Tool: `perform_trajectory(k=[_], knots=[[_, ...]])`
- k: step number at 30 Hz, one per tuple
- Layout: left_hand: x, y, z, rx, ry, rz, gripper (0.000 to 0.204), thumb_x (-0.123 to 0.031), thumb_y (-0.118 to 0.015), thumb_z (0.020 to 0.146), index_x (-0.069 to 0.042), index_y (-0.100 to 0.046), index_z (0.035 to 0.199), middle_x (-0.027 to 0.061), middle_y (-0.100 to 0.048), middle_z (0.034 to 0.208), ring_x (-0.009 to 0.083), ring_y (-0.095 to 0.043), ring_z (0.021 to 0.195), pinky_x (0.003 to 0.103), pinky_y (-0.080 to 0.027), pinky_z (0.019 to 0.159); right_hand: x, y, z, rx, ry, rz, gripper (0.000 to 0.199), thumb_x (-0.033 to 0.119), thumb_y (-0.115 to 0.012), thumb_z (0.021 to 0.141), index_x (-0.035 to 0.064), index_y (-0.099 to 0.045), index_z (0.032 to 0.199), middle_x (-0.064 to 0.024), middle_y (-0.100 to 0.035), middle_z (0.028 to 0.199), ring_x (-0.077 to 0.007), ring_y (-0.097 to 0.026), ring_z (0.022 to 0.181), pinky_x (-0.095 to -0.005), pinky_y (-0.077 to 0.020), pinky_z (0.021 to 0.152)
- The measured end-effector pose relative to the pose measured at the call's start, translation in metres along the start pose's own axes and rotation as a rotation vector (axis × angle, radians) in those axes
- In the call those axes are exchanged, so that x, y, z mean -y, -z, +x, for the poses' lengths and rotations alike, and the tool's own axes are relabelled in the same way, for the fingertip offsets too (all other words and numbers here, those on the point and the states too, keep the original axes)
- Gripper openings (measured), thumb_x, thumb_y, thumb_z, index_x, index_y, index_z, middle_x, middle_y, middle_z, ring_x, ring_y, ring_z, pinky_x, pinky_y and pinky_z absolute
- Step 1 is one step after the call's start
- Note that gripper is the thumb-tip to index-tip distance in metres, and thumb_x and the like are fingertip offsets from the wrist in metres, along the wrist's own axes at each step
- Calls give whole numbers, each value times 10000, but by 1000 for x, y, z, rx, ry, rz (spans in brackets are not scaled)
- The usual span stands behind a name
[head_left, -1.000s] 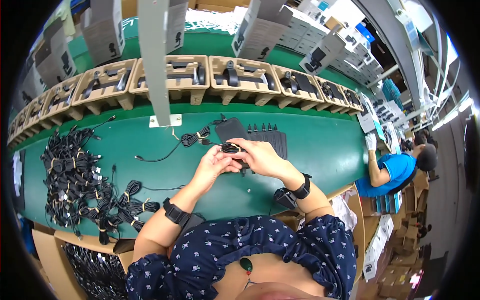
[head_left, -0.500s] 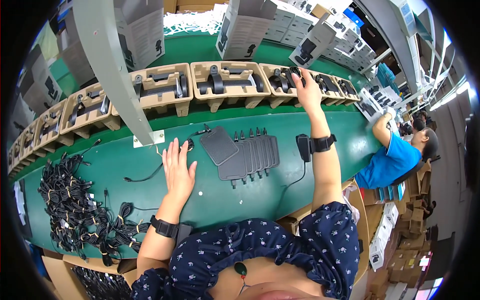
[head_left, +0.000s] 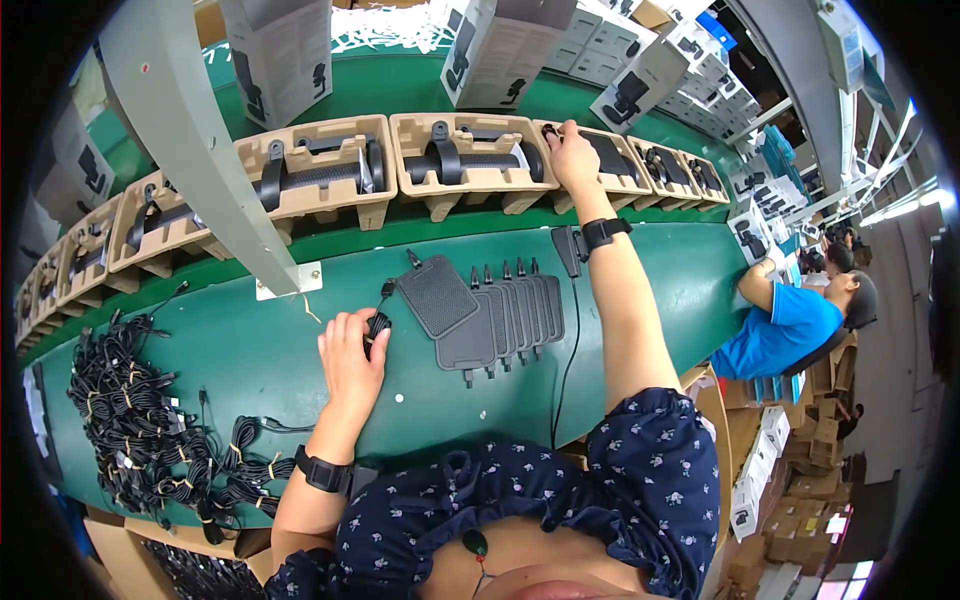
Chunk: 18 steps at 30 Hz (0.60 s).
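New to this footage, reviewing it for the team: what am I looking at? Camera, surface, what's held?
No machine here: these are a person's own bare hands, seen from above by a wide fisheye camera worn on the head, which is why straight edges bend.

The green table carries a heap of black cables on the left and overlapping flat dark plates near the middle. Behind them runs a row of brown moulded trays holding black parts.

The left hand grips a small cable bundle. The right hand reaches into one tray; its fingertips' hold is unclear.
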<state>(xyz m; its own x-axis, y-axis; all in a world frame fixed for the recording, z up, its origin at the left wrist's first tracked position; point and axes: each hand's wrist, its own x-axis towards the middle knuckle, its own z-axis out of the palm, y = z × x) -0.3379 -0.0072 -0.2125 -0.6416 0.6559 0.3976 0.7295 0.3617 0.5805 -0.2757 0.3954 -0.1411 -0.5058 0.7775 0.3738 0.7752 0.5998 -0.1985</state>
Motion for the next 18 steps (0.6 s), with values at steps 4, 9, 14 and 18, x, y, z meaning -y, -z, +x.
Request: perform_trajectory(k=[4, 9, 14, 18], knots=[[2, -2, 1, 11, -10, -14, 281, -108, -666, 721, -72, -555, 977, 48, -483, 787, 222, -484, 765, 342, -343, 693, -34, -28, 9, -139, 175, -5, 253, 317, -513, 836, 82, -582, 903, -188, -611, 900, -384, -580, 851, -449, -465, 745], [4, 3, -4, -5, 18, 4, 261, -104, -661, 726, -65, -560, 964, 52, -487, 786, 224, -485, 764, 336, -344, 696, -21, -17, 0, -299, 369, -285, 186, 243, -565, 782, 83, -603, 870, -153, -612, 808, -339, -588, 789, -410, -464, 692], [2, 3, -2, 6, 16, -6, 238, -117, -647, 742, -69, -560, 959, 52, -492, 796, 219, -489, 774, 335, -339, 701, -30, -24, 15, -129, 101, 124, 52, 97, -529, 749, 75, -502, 788, -146, -601, 769, -350, -579, 774, -437, -443, 656], [4, 0, 2, 12, 10, -23, 238, -114, -647, 738, -72, -552, 952, 57, -497, 824, 239, -487, 784, 357, -342, 698, -34, -19, 10, -165, 151, -90, 115, 99, -476, 779, 87, -496, 891, -156, -573, 889, -359, -558, 852, -453, -431, 673]])
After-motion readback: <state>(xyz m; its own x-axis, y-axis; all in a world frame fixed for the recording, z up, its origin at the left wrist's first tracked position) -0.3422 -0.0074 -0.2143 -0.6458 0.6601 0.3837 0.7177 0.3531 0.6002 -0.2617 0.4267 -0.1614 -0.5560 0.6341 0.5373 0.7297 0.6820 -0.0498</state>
